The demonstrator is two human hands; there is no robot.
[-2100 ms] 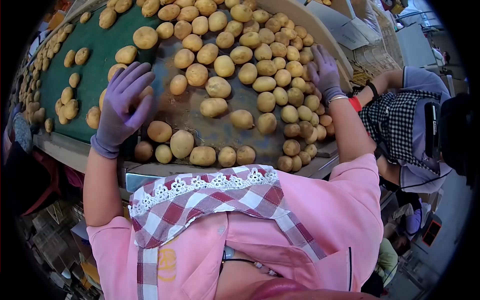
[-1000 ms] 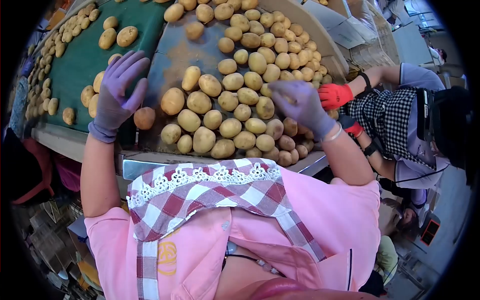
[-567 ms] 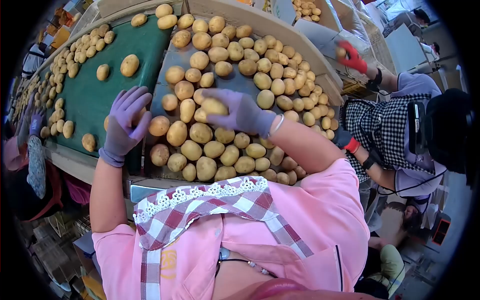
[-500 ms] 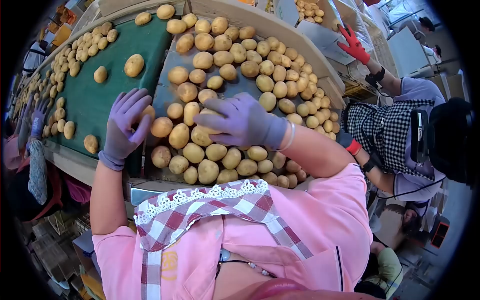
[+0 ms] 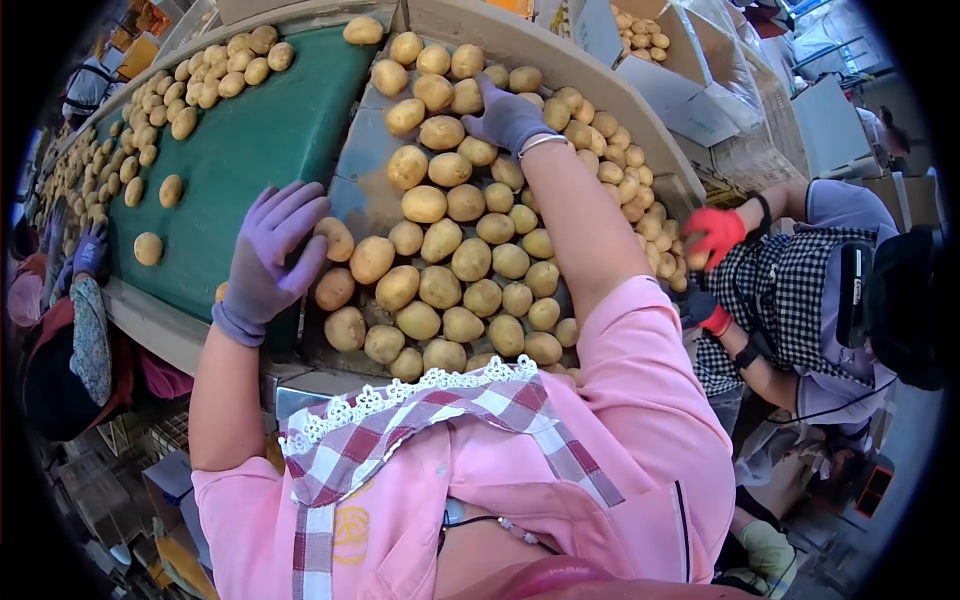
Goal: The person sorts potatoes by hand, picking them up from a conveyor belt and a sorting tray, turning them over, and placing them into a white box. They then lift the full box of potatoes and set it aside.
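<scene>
Many yellow potatoes (image 5: 470,260) lie on a grey metal tray (image 5: 362,160) in front of me. My left hand (image 5: 272,255), in a purple glove, rests with spread fingers at the seam between the tray and the green conveyor belt (image 5: 255,140), touching a potato (image 5: 335,238) at the tray's left edge. My right hand (image 5: 508,115), also purple-gloved, reaches far across the pile and lies on potatoes near the tray's back. I cannot tell whether it grips one.
More potatoes (image 5: 205,85) ride the belt at the far left. A co-worker on the right, in a checked apron, has a red-gloved hand (image 5: 715,232) at the tray's right end. Cardboard boxes (image 5: 655,55) with potatoes stand behind. Another gloved hand (image 5: 88,250) works at the left.
My right hand has moved from the middle of the pile up to its far side. My left hand stays at the belt edge. The co-worker's red glove dropped from the boxes to the tray.
</scene>
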